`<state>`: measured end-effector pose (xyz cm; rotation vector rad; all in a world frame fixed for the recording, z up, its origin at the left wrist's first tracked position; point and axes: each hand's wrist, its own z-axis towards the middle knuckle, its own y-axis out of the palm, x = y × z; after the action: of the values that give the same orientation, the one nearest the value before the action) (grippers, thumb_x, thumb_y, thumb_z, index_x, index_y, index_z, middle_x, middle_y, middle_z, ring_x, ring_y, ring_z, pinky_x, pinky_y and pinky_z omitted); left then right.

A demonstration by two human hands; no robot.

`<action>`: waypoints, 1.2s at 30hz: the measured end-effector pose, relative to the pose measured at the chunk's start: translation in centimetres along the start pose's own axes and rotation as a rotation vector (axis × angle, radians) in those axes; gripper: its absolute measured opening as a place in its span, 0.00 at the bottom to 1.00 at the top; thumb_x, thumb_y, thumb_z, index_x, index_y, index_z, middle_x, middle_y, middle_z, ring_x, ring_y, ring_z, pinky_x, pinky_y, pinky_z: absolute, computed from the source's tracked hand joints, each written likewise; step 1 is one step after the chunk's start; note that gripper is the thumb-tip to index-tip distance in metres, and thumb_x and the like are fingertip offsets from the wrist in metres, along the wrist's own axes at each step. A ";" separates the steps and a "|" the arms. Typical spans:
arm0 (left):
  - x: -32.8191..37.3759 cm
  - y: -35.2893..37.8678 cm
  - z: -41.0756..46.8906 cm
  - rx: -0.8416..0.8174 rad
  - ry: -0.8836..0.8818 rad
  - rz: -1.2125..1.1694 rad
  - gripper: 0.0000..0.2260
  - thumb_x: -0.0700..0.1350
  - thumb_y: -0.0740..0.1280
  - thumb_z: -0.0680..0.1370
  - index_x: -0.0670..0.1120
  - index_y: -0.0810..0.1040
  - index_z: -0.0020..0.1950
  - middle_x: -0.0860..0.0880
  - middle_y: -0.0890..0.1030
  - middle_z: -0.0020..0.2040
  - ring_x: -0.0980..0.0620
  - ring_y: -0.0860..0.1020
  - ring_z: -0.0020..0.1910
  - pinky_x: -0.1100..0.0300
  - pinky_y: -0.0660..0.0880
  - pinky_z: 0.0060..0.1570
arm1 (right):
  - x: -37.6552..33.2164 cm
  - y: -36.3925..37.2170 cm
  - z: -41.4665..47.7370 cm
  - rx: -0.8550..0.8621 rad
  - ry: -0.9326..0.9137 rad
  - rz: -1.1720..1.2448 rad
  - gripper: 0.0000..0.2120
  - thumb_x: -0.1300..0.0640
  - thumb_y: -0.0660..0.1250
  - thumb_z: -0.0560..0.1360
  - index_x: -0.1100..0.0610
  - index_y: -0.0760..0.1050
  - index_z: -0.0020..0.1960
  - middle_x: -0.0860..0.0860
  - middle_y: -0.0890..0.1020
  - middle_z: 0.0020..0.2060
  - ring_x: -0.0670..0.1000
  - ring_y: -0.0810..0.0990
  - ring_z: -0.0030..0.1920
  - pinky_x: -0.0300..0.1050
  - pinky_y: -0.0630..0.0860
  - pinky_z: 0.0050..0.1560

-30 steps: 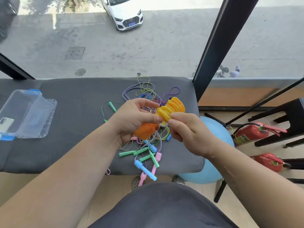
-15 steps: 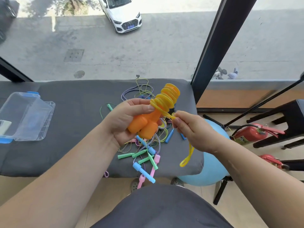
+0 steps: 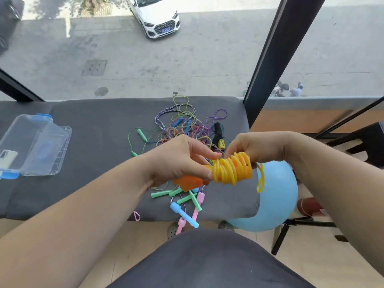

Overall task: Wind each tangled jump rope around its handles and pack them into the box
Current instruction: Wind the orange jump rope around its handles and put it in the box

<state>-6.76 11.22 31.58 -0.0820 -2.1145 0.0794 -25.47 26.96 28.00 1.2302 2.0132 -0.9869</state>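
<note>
My left hand point(image 3: 178, 161) grips the orange handles point(image 3: 188, 182) of a jump rope whose yellow cord point(image 3: 232, 170) is coiled round them, the bundle lying sideways with the coils to the right. My right hand point(image 3: 255, 149) holds the coil's far end, and a short yellow loop point(image 3: 260, 179) hangs below it. Behind and beneath my hands lies a tangle of ropes point(image 3: 187, 125) with green, pink and blue handles point(image 3: 184, 204) on the grey padded bench point(image 3: 93, 146). The clear plastic box point(image 3: 35, 146) with blue clips stands open at the bench's left.
A black handle point(image 3: 218, 132) lies in the tangle's right side. A light blue ball point(image 3: 274, 196) sits by the bench's right end, with a black stand point(image 3: 291, 225) beyond it. A black window post point(image 3: 268, 59) rises behind the bench.
The orange-and-yellow bundle has tipped from pointing up to lying sideways. My right hand has gone up over its far end, and the hanging yellow cord has shortened to a small loop.
</note>
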 end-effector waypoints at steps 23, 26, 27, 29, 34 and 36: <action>-1.0 -0.9 -0.7 0.033 0.078 -0.380 0.17 0.32 0.73 0.66 0.39 0.79 0.54 0.33 0.84 0.48 0.35 0.84 0.43 0.46 0.83 0.44 | 0.7 1.0 -0.3 0.140 -0.098 0.236 0.05 0.55 0.73 0.76 0.52 0.83 0.41 0.50 0.77 0.32 0.47 0.74 0.35 0.40 0.75 0.41; -1.2 -0.1 -0.5 -0.104 0.024 0.056 0.17 0.34 0.78 0.66 0.45 0.82 0.53 0.40 0.87 0.49 0.40 0.85 0.48 0.46 0.83 0.53 | -0.4 -0.4 0.4 0.049 0.041 -0.067 0.04 0.55 0.74 0.75 0.54 0.84 0.44 0.45 0.82 0.33 0.43 0.78 0.35 0.36 0.76 0.39; -1.2 0.3 -0.2 -0.107 0.014 0.216 0.17 0.36 0.79 0.67 0.47 0.83 0.54 0.45 0.87 0.48 0.43 0.86 0.49 0.47 0.83 0.54 | -1.1 -0.7 0.9 0.027 0.083 -0.175 0.05 0.52 0.74 0.75 0.53 0.84 0.45 0.45 0.82 0.33 0.44 0.79 0.35 0.36 0.76 0.38; -1.2 0.7 0.7 -0.071 0.006 0.437 0.16 0.40 0.80 0.68 0.51 0.84 0.54 0.50 0.87 0.45 0.47 0.86 0.47 0.50 0.83 0.51 | -2.6 -1.0 2.1 0.037 0.124 -0.377 0.08 0.48 0.73 0.76 0.53 0.83 0.44 0.47 0.81 0.32 0.45 0.79 0.33 0.38 0.78 0.36; -1.5 -0.7 2.3 0.234 -0.055 0.482 0.16 0.44 0.80 0.67 0.52 0.84 0.52 0.50 0.86 0.41 0.50 0.84 0.38 0.52 0.83 0.45 | -5.9 0.3 3.9 0.410 0.156 -0.527 0.12 0.55 0.66 0.77 0.64 0.81 0.44 0.57 0.81 0.35 0.56 0.74 0.36 0.47 0.73 0.38; -1.7 -1.3 2.5 0.316 -0.046 0.393 0.15 0.44 0.81 0.65 0.53 0.82 0.48 0.48 0.86 0.41 0.51 0.81 0.34 0.52 0.82 0.43 | -6.3 1.2 3.9 0.555 0.177 -0.410 0.12 0.59 0.63 0.76 0.68 0.79 0.44 0.63 0.76 0.35 0.56 0.68 0.35 0.48 0.68 0.35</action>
<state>-8.08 9.73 28.90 -0.3075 -2.0796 0.6512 -21.41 21.07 30.30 1.2235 2.2660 -1.7824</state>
